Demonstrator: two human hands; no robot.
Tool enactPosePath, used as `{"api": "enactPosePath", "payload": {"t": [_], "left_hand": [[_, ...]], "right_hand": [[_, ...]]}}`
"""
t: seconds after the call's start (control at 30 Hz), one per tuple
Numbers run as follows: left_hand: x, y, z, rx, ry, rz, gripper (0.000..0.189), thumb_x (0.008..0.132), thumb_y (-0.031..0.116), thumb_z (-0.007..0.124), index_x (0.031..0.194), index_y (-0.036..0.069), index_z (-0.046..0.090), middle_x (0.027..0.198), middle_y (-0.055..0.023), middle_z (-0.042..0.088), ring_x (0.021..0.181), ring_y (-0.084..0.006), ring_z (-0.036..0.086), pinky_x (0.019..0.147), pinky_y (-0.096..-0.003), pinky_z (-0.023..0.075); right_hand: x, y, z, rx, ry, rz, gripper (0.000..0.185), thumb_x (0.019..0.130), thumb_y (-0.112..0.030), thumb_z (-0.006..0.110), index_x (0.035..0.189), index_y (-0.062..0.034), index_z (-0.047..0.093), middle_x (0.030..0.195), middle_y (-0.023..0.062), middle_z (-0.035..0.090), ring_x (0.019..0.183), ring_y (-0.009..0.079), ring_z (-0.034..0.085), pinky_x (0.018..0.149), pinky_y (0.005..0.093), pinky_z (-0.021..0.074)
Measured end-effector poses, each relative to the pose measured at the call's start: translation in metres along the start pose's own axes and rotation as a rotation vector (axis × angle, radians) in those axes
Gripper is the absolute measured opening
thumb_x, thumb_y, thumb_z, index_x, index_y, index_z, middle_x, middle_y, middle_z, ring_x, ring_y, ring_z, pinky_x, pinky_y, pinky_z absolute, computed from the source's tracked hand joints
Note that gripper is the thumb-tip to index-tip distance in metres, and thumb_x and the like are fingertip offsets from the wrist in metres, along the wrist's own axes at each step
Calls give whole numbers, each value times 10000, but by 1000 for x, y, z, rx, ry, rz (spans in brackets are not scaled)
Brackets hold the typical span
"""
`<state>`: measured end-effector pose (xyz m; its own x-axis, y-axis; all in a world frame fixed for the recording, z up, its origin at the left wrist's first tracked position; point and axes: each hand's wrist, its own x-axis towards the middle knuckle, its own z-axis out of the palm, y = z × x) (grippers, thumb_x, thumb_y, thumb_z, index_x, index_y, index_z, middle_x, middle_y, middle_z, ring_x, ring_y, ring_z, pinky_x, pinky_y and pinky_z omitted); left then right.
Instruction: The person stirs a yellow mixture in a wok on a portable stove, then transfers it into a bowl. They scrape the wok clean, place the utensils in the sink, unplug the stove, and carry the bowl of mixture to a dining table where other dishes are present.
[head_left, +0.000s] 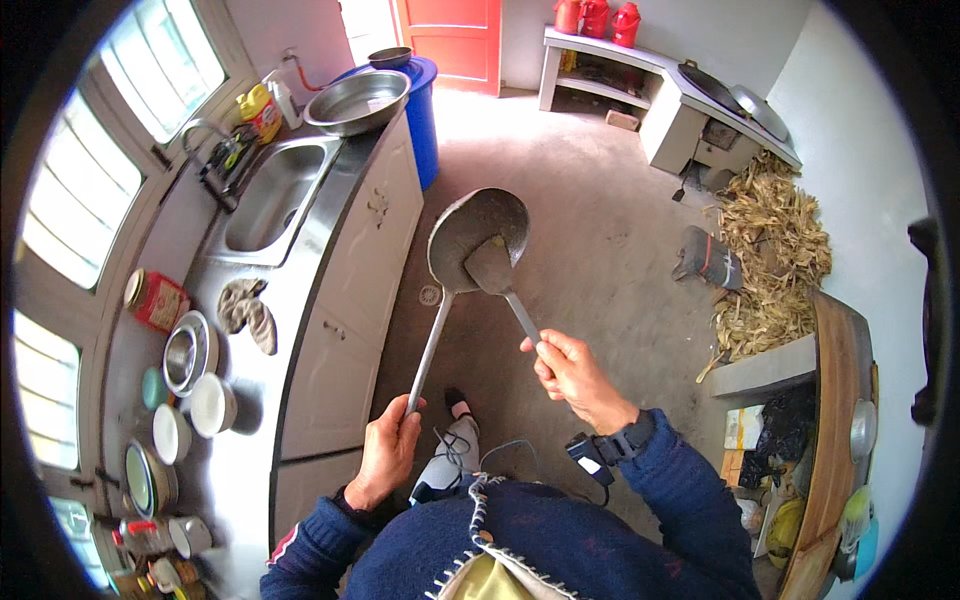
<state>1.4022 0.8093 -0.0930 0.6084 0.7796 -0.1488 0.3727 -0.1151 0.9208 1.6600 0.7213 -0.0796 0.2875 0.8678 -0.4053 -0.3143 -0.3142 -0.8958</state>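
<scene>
My left hand grips the long metal handle of a large ladle, whose deep, darkened bowl is turned up in front of me. In my right hand is the handle of a metal spatula. The spatula's flat blade lies across the near right part of the ladle's bowl; whether the two touch I cannot tell. Both tools are held in the air over the concrete floor.
To the left runs a steel counter with a sink, a rag, bowls and a wide metal basin. A blue barrel stands beyond. On the right are dry corn husks and a low wooden-topped shelf.
</scene>
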Motion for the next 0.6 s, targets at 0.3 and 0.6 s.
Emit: {"api": "enactPosePath", "payload": {"t": [0.3,0.6], "left_hand": [[175,16,-49,-10,-54,11,167,933,99,446,1049,12,529,631,59,399,547,-28,352,470,-197,289],[291,32,-88,101,10,61,168,909,83,480,1043,11,551,636,-15,468,581,-76,427,512,-248,370]], "right_hand": [[158,-72,14,-160,97,-446,159,961,-185,421,948,-76,537,588,-47,412,447,32,349,377,188,286],[288,-142,2,-161,61,-421,152,946,-163,447,975,-66,561,615,-34,455,494,39,403,415,216,335]]}}
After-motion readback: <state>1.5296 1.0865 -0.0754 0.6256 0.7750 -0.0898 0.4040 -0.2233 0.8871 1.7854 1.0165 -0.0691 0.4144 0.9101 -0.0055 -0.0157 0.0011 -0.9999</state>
